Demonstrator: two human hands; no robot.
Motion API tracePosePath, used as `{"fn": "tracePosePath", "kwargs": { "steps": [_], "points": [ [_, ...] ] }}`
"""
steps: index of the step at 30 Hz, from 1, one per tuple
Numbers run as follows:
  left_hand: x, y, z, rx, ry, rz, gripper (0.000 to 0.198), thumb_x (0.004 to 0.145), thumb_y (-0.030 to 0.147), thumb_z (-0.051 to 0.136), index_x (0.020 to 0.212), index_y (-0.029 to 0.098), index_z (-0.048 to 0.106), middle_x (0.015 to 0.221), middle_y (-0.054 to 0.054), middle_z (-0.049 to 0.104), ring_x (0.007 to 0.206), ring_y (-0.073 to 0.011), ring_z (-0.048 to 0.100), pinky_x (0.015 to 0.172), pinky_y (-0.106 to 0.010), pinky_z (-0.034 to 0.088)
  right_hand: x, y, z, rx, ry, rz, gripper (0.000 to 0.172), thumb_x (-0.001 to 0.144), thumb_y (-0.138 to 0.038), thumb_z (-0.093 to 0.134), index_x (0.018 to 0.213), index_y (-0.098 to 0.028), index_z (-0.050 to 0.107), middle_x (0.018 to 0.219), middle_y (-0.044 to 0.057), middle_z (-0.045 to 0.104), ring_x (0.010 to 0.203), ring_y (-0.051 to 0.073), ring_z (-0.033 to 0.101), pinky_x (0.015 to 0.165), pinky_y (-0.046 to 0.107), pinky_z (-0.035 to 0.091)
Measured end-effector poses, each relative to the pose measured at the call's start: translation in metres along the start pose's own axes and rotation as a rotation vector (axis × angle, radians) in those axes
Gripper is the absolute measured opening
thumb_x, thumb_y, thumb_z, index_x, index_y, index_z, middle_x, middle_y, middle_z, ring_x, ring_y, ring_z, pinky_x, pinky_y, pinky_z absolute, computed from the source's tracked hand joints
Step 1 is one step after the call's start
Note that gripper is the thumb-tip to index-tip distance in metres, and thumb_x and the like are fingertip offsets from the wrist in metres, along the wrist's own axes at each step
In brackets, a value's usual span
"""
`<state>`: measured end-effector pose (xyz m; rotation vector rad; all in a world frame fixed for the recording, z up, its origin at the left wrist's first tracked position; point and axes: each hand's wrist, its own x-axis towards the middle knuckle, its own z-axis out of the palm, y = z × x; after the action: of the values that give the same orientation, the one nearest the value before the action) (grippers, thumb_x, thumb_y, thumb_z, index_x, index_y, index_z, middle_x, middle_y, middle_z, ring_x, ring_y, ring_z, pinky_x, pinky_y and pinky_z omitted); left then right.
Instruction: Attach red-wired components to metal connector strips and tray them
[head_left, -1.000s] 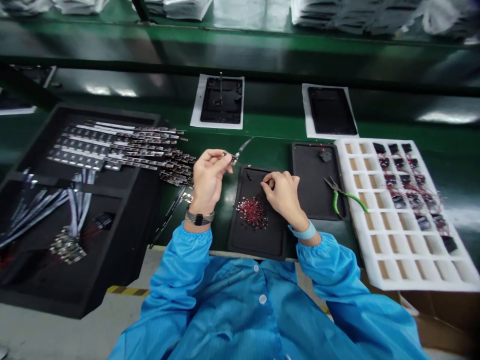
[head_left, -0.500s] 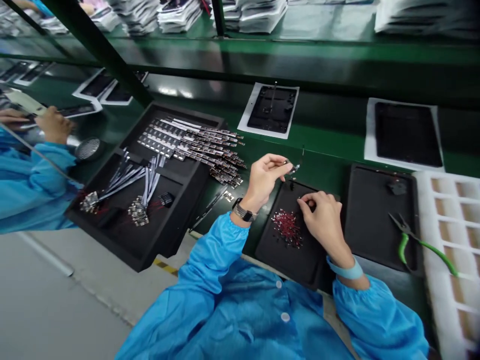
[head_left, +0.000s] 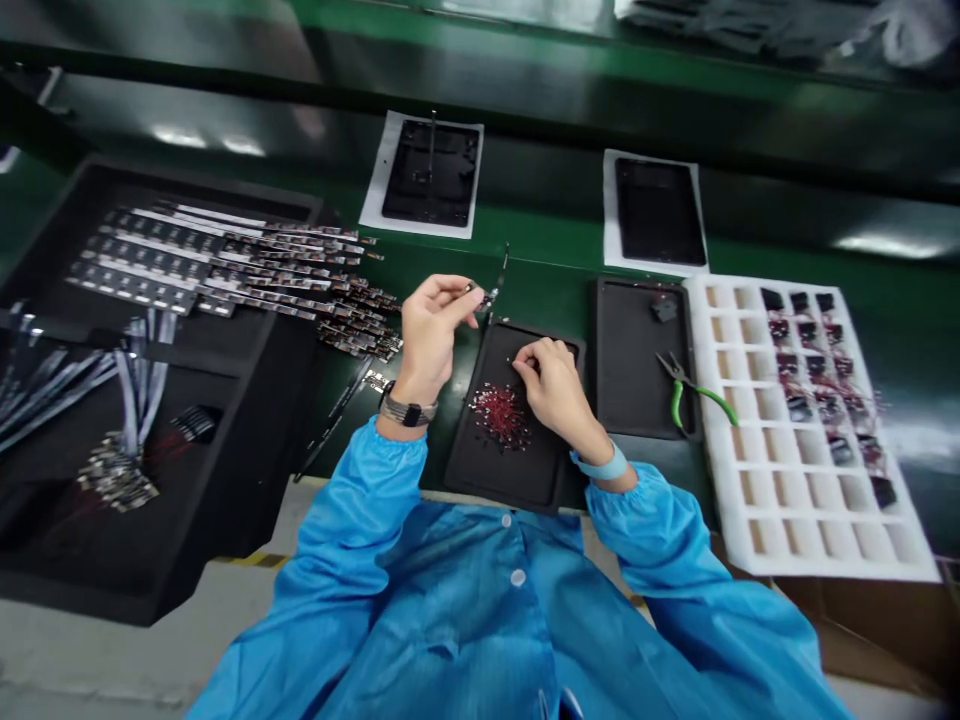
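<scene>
My left hand (head_left: 433,335) is closed in a pinch on a small flex circuit strip (head_left: 490,297); its thin dark tail sticks up past the fingertips. Over a shallow black tray (head_left: 499,485), my right hand (head_left: 556,388) has thumb and forefinger pressed together. Whatever they may grip is too small to name. Just left of those fingertips lies a heap of small parts with red wires (head_left: 500,415) on the tray. Below my left wrist, a small circuit board (head_left: 376,380) and dark thin strips (head_left: 330,425) rest on the green bench.
A big black bin (head_left: 247,440) with stacked flex strips (head_left: 285,270) stands left. Two dark panels (head_left: 431,195) (head_left: 660,210) lie behind on white sheets. To the right are another black tray (head_left: 626,400), green-handled pliers (head_left: 679,385) and a white foam tray (head_left: 724,490) with wired black parts.
My view has swung right, so everything sits further left and the whole foam tray shows. The co-worker has left the picture. Both hands keep nearly the same pose over the bench.
</scene>
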<state>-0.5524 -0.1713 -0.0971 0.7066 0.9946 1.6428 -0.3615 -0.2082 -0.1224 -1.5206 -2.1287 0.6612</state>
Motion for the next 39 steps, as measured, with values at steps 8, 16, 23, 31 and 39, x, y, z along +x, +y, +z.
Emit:
{"fn": "tracePosePath", "kwargs": {
  "steps": [8,16,23,31,39],
  "points": [
    [-0.003,0.007,0.001,0.049,0.004,0.022,0.029,0.068,0.023,0.089,0.085,0.017,0.067,0.083,-0.001,0.069,0.069,-0.0106,0.063,0.058,-0.021,0.051,0.008,0.005,-0.023,0.607,-0.010,0.063,0.018,0.101,-0.034,0.062,0.114,-0.021,0.063,0.089,0.004,0.082,0.092,0.024,0.075,0.095,0.041,0.051],
    [-0.009,0.007,-0.001,0.144,-0.107,0.051,0.023,0.071,0.024,0.091,0.087,0.017,0.075,0.084,-0.002,0.071,0.071,-0.0111,0.065,0.062,-0.021,0.053,0.006,-0.002,-0.038,0.724,0.077,0.083,0.022,0.095,-0.042,0.075,0.097,-0.021,0.078,0.100,0.007,0.084,0.097,0.025,0.079,0.093,0.040,0.060],
    [-0.018,0.010,0.001,0.324,-0.322,-0.049,0.021,0.081,0.028,0.086,0.098,0.018,0.081,0.088,-0.005,0.076,0.069,-0.0152,0.072,0.066,-0.026,0.059,0.000,-0.002,-0.046,0.713,0.101,0.084,0.025,0.091,-0.043,0.080,0.103,-0.020,0.081,0.087,0.005,0.082,0.086,0.023,0.079,0.089,0.039,0.062],
    [-0.019,0.012,0.000,0.458,-0.441,-0.064,0.023,0.078,0.025,0.087,0.098,0.017,0.080,0.080,-0.005,0.075,0.069,-0.0156,0.068,0.064,-0.026,0.053,-0.006,-0.008,-0.058,0.557,0.060,0.048,0.025,0.096,-0.043,0.073,0.097,-0.020,0.082,0.088,0.006,0.081,0.083,0.023,0.074,0.079,0.037,0.058],
    [-0.020,0.016,-0.002,0.717,-0.637,0.019,0.010,0.085,0.027,0.079,0.092,0.023,0.085,0.088,-0.005,0.081,0.079,-0.0200,0.070,0.075,-0.032,0.051,-0.007,-0.003,-0.057,0.461,-0.084,-0.053,0.019,0.100,-0.035,0.068,0.098,-0.023,0.082,0.096,0.005,0.081,0.088,0.023,0.072,0.093,0.039,0.051]
  ]
}}
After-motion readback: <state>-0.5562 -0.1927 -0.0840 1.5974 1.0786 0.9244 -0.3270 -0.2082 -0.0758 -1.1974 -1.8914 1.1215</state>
